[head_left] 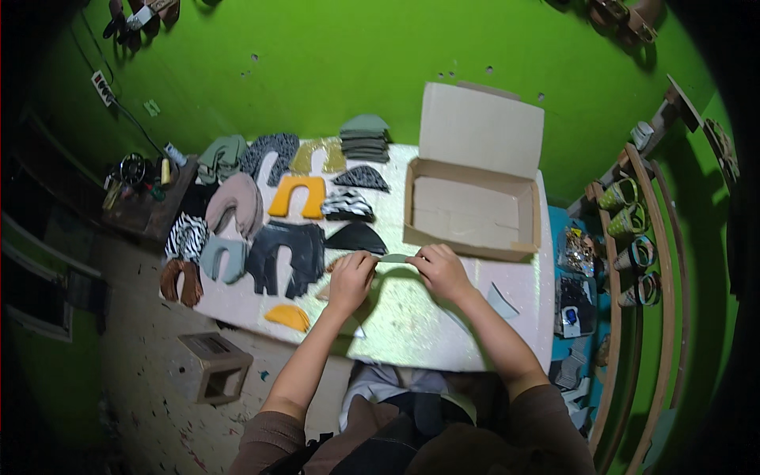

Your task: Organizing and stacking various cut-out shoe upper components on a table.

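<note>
Over the middle of the table, a small grey-green curved cut piece (393,258) is stretched between my two hands. My left hand (353,279) pinches its left end, and my right hand (440,271) pinches the right end. Just beyond my left hand lies a stack of black half-moon pieces (356,237). Partly hidden behind that hand are some brown and tan pieces. Zebra-striped half-moon pieces (347,205) and a dark speckled stack (361,178) lie farther back. A pile of grey-green half-moon pieces (365,139) sits at the far edge.
An open cardboard box (472,245) stands at the back right. U-shaped pieces, including black (285,257) and yellow (298,196) ones, cover the table's left. Thin pale offcuts (502,301) lie right of my right forearm. A wooden stool (212,366) stands left; a rack with sandals (628,220) stands right.
</note>
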